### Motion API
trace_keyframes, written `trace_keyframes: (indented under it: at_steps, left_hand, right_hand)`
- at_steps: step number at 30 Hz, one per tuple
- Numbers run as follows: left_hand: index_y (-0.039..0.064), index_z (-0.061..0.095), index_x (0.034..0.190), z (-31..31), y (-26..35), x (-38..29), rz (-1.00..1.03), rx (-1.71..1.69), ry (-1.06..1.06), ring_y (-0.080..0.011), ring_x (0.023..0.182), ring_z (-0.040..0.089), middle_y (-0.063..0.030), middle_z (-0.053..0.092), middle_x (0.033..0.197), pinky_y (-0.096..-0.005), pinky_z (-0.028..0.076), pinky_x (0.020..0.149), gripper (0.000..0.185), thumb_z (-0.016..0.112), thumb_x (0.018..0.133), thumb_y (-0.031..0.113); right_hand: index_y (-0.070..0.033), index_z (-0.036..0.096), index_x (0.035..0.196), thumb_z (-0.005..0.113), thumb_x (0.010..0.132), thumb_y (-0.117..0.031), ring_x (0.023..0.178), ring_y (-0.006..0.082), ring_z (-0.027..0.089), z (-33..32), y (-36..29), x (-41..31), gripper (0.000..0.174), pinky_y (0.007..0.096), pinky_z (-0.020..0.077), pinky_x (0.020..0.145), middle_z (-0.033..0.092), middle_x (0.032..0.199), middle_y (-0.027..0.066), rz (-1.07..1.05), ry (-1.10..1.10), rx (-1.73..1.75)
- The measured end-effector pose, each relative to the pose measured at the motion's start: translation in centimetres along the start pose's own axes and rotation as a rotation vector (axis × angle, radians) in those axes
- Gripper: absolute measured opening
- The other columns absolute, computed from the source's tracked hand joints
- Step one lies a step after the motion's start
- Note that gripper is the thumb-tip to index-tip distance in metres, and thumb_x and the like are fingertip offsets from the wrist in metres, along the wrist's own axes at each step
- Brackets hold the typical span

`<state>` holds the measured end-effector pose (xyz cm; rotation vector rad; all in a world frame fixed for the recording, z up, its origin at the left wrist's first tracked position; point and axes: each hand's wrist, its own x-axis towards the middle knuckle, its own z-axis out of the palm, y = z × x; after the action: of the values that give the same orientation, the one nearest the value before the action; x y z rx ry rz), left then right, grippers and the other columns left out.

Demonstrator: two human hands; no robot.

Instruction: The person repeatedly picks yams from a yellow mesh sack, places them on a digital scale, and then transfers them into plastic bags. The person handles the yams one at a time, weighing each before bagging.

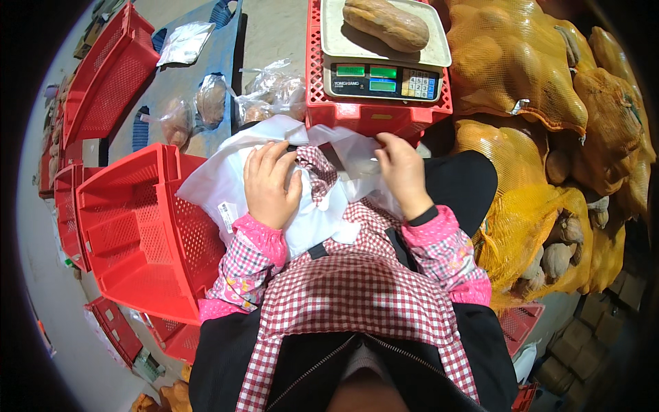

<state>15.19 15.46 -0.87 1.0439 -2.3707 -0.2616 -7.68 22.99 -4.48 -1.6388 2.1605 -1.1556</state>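
Observation:
A pile of white plastic bags (pixel 226 154) lies across my lap, over a red-and-white checked apron (pixel 355 298). My left hand (pixel 272 183) rests palm down on the pile, its fingers slightly spread. To the right, my right hand (pixel 404 172) pinches the edge of a thin translucent plastic bag (pixel 355 154) between thumb and fingers; slight blur hides the exact grip. Beyond my hands, an elongated tan squash (pixel 386 24) lies on the pale pan of a digital scale (pixel 383 82). Its displays are lit green.
An upturned red plastic crate (pixel 378 113) supports the scale. Another red crate (pixel 139 232) stands close at my left. Bagged squashes (pixel 273 95) sit front left near a blue board (pixel 175 87). Yellow mesh sacks of squash (pixel 515 62) are piled at my right.

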Motion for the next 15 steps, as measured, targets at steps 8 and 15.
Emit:
trace_keyframes:
  at_steps: [8, 15]
  left_hand:
    - [0.008, 0.06, 0.099, -0.5, 0.6, 0.4, -0.008, -0.004, -0.133, -0.0301, 0.112, 0.046, -0.0094, 0.055, 0.113, -0.0489, 0.027, 0.102, 0.029, 0.063, 0.071, 0.013]
    - [0.006, 0.061, 0.097, -1.1, 1.0, 1.2, -0.028, -0.053, -0.139, -0.0289, 0.104, 0.05, -0.0094, 0.057, 0.107, -0.0437, 0.033, 0.096, 0.027, 0.064, 0.071, 0.012]
  right_hand:
    - [0.002, 0.059, 0.1, 0.056, 0.087, -0.004, 0.076, 0.0118, 0.062, -5.9, 2.1, -1.7, 0.015, 0.0223, 0.0483, 0.068, 0.065, 0.085, 0.0061, 0.713, -0.348, 0.765]
    - [0.004, 0.06, 0.101, 0.068, 0.078, -0.001, 0.072, 0.0115, 0.06, -8.4, 0.4, -1.9, 0.025, 0.0226, 0.0488, 0.069, 0.064, 0.084, 0.0074, 0.726, -0.218, 1.266]
